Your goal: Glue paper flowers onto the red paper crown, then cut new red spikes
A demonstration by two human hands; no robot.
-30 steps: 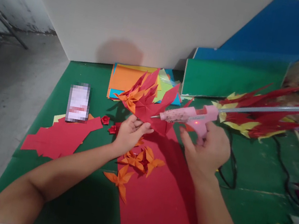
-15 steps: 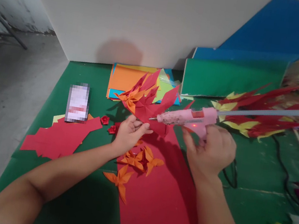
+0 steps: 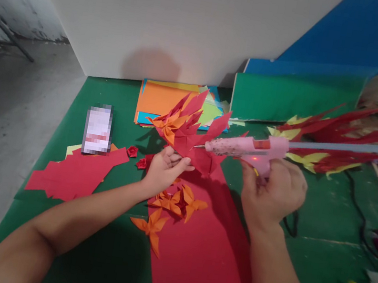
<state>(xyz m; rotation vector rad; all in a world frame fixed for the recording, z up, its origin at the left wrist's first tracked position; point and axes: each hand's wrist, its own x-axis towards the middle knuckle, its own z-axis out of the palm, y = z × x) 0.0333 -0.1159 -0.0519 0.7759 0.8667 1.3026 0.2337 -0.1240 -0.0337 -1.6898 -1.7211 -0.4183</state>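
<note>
My left hand [image 3: 169, 169] pinches the lower edge of a red paper piece with pointed petals [image 3: 217, 128], which carries an orange folded flower [image 3: 168, 126] on its left side. In my right hand [image 3: 274, 192] is a pink glue gun [image 3: 246, 148], my fingers wrapped round its handle. A small light glows on the gun, and a long glue stick [image 3: 347, 146] juts from its back. The nozzle points left, close over the red paper; whether it touches cannot be made out. Below my left hand, several orange paper flowers [image 3: 171, 201] lie on a red sheet [image 3: 206, 255].
Red paper cut-outs [image 3: 78, 173] and a blurred-out rectangular item [image 3: 98, 130] lie at the left. Two small red paper roses [image 3: 132, 152] sit nearby. Coloured sheets [image 3: 164, 103] are stacked by the wall. Red-and-yellow paper pieces [image 3: 339, 133] and a black cord [image 3: 356, 203] are at the right.
My right hand and the glue gun have shifted a little to the right. The red paper piece in my left hand has tilted slightly; the left hand barely moved.
</note>
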